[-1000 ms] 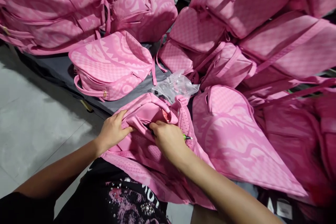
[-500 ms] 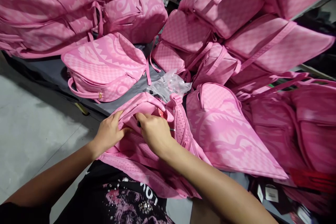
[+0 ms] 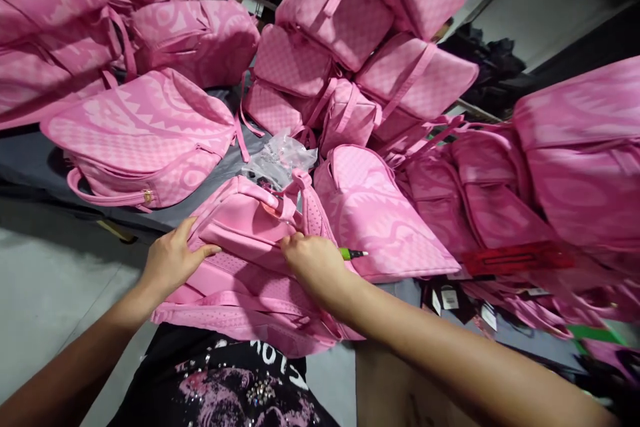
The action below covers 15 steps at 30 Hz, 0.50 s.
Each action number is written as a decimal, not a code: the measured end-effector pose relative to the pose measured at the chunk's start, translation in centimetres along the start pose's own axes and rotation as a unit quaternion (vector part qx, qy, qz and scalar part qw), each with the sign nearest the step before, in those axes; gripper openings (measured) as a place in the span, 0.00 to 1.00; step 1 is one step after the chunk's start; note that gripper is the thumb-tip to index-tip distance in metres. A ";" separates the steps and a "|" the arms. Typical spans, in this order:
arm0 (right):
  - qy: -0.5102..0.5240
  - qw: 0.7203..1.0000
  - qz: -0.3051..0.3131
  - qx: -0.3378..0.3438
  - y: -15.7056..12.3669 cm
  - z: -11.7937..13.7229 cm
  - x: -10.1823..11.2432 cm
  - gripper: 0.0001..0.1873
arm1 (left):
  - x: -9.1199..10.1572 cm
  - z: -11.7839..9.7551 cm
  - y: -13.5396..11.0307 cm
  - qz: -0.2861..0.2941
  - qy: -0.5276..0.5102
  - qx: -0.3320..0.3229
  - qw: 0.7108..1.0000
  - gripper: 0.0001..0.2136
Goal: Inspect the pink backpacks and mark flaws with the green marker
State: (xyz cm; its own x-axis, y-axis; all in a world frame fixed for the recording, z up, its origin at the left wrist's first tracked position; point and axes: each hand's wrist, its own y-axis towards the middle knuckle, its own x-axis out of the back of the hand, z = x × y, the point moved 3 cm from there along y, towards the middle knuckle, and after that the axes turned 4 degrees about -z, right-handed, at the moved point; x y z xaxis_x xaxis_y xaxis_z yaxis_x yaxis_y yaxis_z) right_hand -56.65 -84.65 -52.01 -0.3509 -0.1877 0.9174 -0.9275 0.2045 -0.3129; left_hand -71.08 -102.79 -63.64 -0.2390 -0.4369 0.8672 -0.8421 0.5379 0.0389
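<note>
A pink backpack [image 3: 240, 230] lies tilted in front of me, its back panel and perforated straps toward me. My left hand [image 3: 170, 257] grips its left edge, thumb on the near side and fingers over the rim. My right hand [image 3: 315, 263] is closed at the right part of the backpack's opening. From that fist a green pen [image 3: 354, 254] with a black end and pale tip sticks out to the right; whether the fingertips also pinch the fabric is hidden. Just behind the backpack lies a crumpled clear plastic bag [image 3: 280, 159].
Another pink backpack [image 3: 145, 137] lies at the left on the grey table cover [image 3: 25, 160]. A patterned pink backpack [image 3: 375, 213] leans close at the right. Stacked pink bags [image 3: 325, 7] rise behind. A red strip [image 3: 515, 258] and tagged items lie farther right.
My view has swung right, so the bags sit farther left. My right hand has drawn back from inside the opening, and the pen now shows clearly. My left hand still holds the rim.
</note>
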 end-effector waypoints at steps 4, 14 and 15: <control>0.075 0.985 -0.086 -0.128 -4.4 -5.0 -0.8 0.14 | 0.6 0.3 0.7 0.016 -0.102 -0.019 0.995 0.30; 0.229 0.932 -0.060 -0.275 -11.9 -9.0 -11.7 0.12 | 4.5 -1.6 0.4 0.002 -0.121 -0.061 0.991 0.28; 0.235 0.929 -0.075 -0.277 -12.8 -8.5 -10.7 0.10 | 6.3 -2.0 0.1 -0.016 -0.122 -0.056 0.991 0.28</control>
State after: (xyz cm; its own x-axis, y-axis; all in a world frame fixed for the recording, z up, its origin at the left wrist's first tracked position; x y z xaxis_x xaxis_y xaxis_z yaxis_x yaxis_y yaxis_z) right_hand -39.95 -77.07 -55.72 -0.0069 0.1594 0.9872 -0.7078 0.6965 -0.1174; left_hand -71.69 -104.05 -57.22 -0.3345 -0.6092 0.7190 -0.7956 0.5915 0.1310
